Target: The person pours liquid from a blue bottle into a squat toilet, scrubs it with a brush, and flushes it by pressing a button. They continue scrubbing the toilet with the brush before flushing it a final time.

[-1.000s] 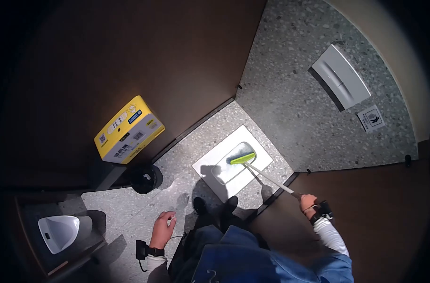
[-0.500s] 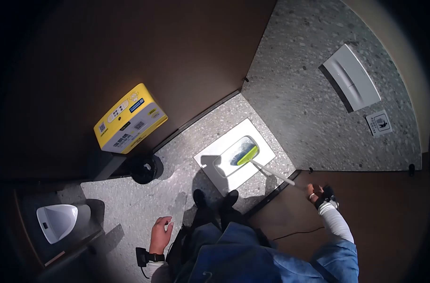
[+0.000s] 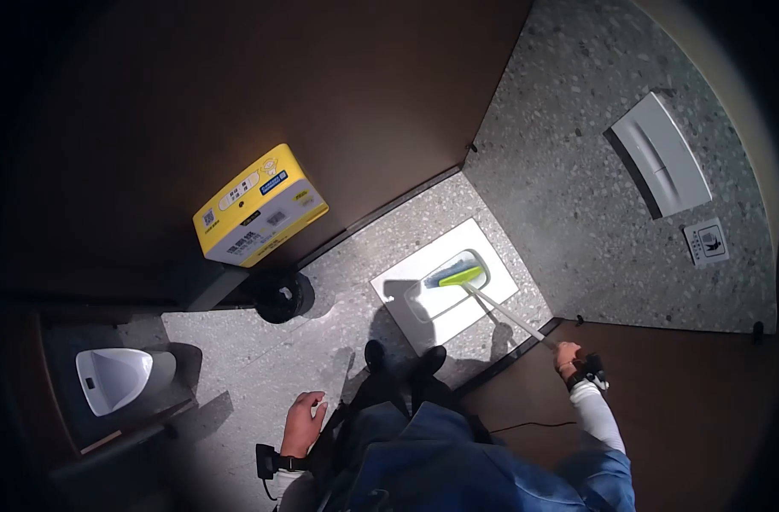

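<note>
The squat pan (image 3: 423, 300) is set in the floor ahead of the feet. The brush (image 3: 462, 276) lies within it, handle running back-right to the right hand (image 3: 567, 353), which is closed around it. The left hand (image 3: 302, 421), farther off, hangs loosely curled, empty.

No text is legible anywhere. The yellow box (image 3: 261, 216) on the brown wall carries printed labels, including a blue one, and what look like small code squares, all too small to read. A small white sign (image 3: 708, 241) on the speckled wall shows a dark pictogram, its content unclear.
</note>
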The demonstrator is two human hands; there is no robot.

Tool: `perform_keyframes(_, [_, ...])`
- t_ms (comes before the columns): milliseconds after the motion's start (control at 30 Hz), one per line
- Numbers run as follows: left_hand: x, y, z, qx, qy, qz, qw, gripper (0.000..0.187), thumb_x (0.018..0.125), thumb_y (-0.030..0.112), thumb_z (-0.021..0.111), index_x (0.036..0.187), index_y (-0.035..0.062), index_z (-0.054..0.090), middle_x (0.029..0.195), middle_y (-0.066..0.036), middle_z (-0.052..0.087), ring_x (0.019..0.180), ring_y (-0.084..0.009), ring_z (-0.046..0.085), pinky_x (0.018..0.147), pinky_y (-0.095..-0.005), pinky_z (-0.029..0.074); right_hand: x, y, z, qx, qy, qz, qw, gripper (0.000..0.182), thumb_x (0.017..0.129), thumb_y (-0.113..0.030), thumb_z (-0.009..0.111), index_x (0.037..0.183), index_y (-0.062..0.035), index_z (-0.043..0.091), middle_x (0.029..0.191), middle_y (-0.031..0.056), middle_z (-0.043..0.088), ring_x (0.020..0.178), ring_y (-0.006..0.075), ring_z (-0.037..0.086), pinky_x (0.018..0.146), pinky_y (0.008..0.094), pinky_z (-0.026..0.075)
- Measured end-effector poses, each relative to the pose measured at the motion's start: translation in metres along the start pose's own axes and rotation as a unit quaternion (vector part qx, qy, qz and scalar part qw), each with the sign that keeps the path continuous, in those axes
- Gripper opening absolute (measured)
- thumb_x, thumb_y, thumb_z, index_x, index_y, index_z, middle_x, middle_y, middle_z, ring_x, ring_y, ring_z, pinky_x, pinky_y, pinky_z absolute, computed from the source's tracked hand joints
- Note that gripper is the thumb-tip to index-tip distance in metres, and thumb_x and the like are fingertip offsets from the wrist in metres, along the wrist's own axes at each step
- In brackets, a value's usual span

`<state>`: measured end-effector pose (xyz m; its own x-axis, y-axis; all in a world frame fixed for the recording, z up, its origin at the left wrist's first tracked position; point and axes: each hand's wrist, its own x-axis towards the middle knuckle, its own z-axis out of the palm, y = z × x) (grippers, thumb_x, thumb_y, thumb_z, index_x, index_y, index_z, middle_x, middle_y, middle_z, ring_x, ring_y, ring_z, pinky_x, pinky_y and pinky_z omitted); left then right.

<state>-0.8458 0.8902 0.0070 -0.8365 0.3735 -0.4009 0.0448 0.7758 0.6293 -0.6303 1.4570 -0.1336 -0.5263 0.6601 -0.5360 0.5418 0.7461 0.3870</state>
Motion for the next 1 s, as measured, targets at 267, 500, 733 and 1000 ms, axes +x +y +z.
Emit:
perform_keyframes(267, [0.064, 0.009, -0.009, -0.002, -0.063, 0.095, 0.993, 0.02, 0.078, 0.01, 0.059, 0.096, 0.0008, 0.059, 0.089, -0.015, 0.059, 0.081, -0.0278, 0.059, 0.072, -0.0337, 0.047, -0.133, 0.017, -0.083, 0.013, 0.079, 0.038, 0.996, 0.021, 0.078, -0.028, 0.054, 0.074, -0.0115, 0.067, 0.069, 0.0095, 0.064, 0.066, 0.0251, 0.064, 0.058, 0.035, 0.051])
perform_keyframes(500, [0.167, 0.011, -0.062, 0.035, -0.156, 0.276, 0.948, 0.021, 0.077, 0.011, 0.06, 0.096, 0.0017, 0.059, 0.091, -0.015, 0.06, 0.082, -0.0287, 0.059, 0.073, -0.035, 0.047, -0.24, -0.063, -0.139, 0.048, 0.061, 0.098, 0.992, 0.016, 0.075, -0.022, 0.055, 0.069, -0.0119, 0.066, 0.064, 0.0076, 0.063, 0.062, 0.0245, 0.063, 0.055, 0.0351, 0.05])
perform_keyframes(733, [0.234, -0.044, -0.124, 0.07, -0.268, 0.271, 0.922, 0.019, 0.079, 0.012, 0.058, 0.096, 0.0036, 0.057, 0.088, -0.013, 0.058, 0.083, -0.027, 0.059, 0.072, -0.0346, 0.047, -0.377, -0.197, -0.1, 0.061, -0.027, 0.218, 0.974, 0.025, 0.085, -0.028, 0.046, 0.072, -0.0215, 0.066, 0.06, 0.0073, 0.061, 0.055, 0.0243, 0.061, 0.048, 0.0379, 0.047])
perform_keyframes(1000, [0.255, -0.072, -0.141, 0.099, -0.31, 0.285, 0.902, 0.021, 0.079, 0.013, 0.059, 0.099, 0.0056, 0.057, 0.091, -0.012, 0.057, 0.083, -0.0253, 0.059, 0.071, -0.0341, 0.047, -0.466, -0.33, -0.043, 0.286, -0.265, 0.231, 0.891, 0.039, 0.086, -0.036, 0.045, 0.124, -0.0359, 0.041, 0.091, 0.017, 0.063, 0.08, 0.0331, 0.063, 0.073, 0.0431, 0.049])
